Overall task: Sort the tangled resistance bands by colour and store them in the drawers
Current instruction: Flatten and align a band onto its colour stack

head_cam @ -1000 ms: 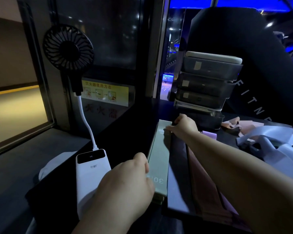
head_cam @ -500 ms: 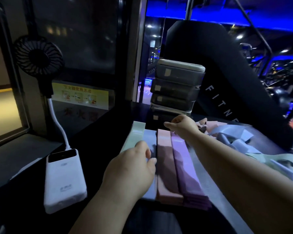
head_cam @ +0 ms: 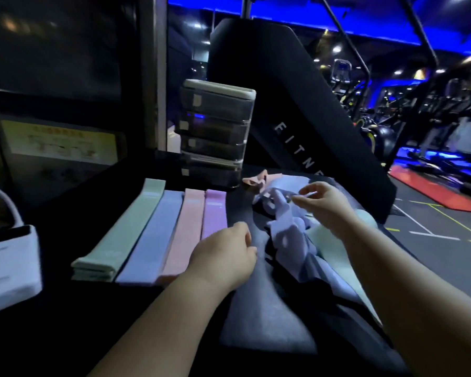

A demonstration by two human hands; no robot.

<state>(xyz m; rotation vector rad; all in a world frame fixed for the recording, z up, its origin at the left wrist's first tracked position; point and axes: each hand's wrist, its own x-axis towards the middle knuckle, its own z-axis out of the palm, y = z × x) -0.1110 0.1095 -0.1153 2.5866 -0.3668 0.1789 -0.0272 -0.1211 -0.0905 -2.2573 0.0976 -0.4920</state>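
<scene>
Key relation: the tangled bands are lying at about 2 o'clock from the left hand, just beside it. Their far end is being worked by the right hand, the nearer of the two.
Long axis: the tangle is being trailed roughly from 12 o'clock down towards 5 o'clock.
Right hand: a pale lilac strand at the top of the tangle is being pinched between thumb and forefinger.
Left hand: it is being held loosely curled above the worktop, with nothing seen in it.
Sorted stacks: green stack, blue stack, pink stack and purple stack are being kept touching side by side, with their long axes running from 7 to 1 o'clock.
Drawers: the drawer unit is standing at 12 o'clock beyond the stacks. Its fronts are dark and translucent, its top is pale, and every drawer looks closed.
Materials: the bands are thin, flat, matte loops, limp and draping.
Judgement: a steadying press from the left hand is probably being called for while the strand is being drawn free.
</scene>
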